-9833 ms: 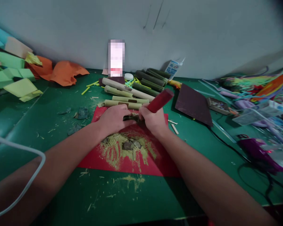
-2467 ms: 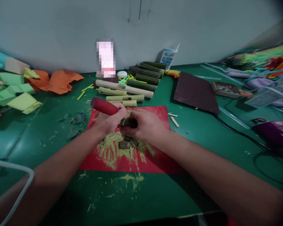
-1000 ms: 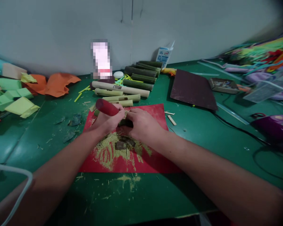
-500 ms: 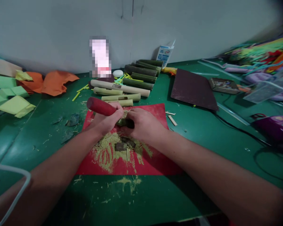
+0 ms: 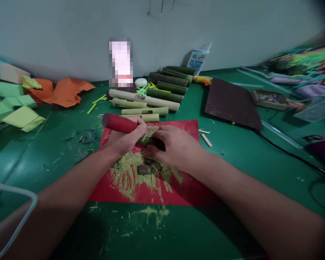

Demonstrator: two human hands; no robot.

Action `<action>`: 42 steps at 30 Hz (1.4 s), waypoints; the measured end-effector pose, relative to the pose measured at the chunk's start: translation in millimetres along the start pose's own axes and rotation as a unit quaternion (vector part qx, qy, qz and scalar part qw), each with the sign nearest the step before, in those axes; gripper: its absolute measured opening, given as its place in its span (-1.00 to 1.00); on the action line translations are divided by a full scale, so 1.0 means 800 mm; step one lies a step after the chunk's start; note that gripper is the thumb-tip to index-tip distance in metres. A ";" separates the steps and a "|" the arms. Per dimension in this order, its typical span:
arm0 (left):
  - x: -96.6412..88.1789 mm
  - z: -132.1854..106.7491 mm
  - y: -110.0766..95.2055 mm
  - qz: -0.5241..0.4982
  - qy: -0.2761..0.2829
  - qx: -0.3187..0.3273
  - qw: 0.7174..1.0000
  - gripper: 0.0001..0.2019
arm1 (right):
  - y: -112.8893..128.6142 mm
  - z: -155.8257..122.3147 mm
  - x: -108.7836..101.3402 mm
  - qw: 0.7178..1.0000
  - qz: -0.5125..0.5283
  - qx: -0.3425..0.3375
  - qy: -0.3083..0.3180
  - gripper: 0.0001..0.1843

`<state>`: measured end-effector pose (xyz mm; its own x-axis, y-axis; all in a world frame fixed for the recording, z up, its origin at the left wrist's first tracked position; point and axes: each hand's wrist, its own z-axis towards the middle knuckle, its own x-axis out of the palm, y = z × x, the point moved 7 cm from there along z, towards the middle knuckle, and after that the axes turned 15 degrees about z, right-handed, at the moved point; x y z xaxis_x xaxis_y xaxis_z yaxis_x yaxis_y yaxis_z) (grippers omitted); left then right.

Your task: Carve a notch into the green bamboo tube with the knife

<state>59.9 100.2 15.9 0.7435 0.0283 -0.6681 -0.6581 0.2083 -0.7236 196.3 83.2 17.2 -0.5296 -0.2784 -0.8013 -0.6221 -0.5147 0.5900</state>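
My left hand (image 5: 126,139) is closed round a thick red handle (image 5: 117,123) of a hand tool; the tool's working end is hidden. The handle's blunt end points left and up. A short green bamboo piece (image 5: 145,140) sits in the closed fingers of my right hand (image 5: 178,144), right up against the tool. Both hands are over a red sheet (image 5: 178,195) on the green table. Pale bamboo shavings and dust (image 5: 127,180) are spread across the sheet, with small dark bark-like pieces (image 5: 144,169) among them.
Behind the sheet lie cut bamboo tubes, pale ones (image 5: 144,100) and dark green ones (image 5: 169,79). A dark board (image 5: 233,103) and a small box (image 5: 271,99) are to the right. Crumpled orange paper (image 5: 67,92) lies left. A white cable (image 5: 24,193) crosses the lower left.
The whole view has shifted slightly, so the table's things appear farther right. Both hands keep their grips on the tool and the bamboo piece.
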 end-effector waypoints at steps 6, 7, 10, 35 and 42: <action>0.001 0.000 0.001 -0.011 0.007 -0.001 1.000 -0.78 | -0.002 0.004 0.000 0.998 0.050 0.030 0.003 -0.94; 0.001 0.000 0.001 -0.012 0.010 -0.001 1.000 -0.78 | -0.002 0.005 0.000 0.998 0.052 0.030 0.004 -0.94; 0.002 0.000 0.000 -0.010 0.012 0.007 1.000 -0.80 | -0.001 0.005 0.000 0.998 0.054 0.024 0.001 -0.96; -0.002 -0.002 -0.007 0.022 0.007 0.009 1.000 -0.77 | -0.019 0.004 -0.001 0.979 0.187 0.082 0.006 -0.95; -0.002 0.000 -0.005 0.011 -0.001 0.018 1.000 -0.78 | -0.023 0.005 -0.008 0.970 0.219 0.103 0.030 -0.80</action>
<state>61.3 99.3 20.4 0.7292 0.0344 -0.6834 -0.6695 0.2422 -0.7022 209.2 97.7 11.7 -0.7393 -0.4830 -0.4692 -0.4496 -0.1648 0.8779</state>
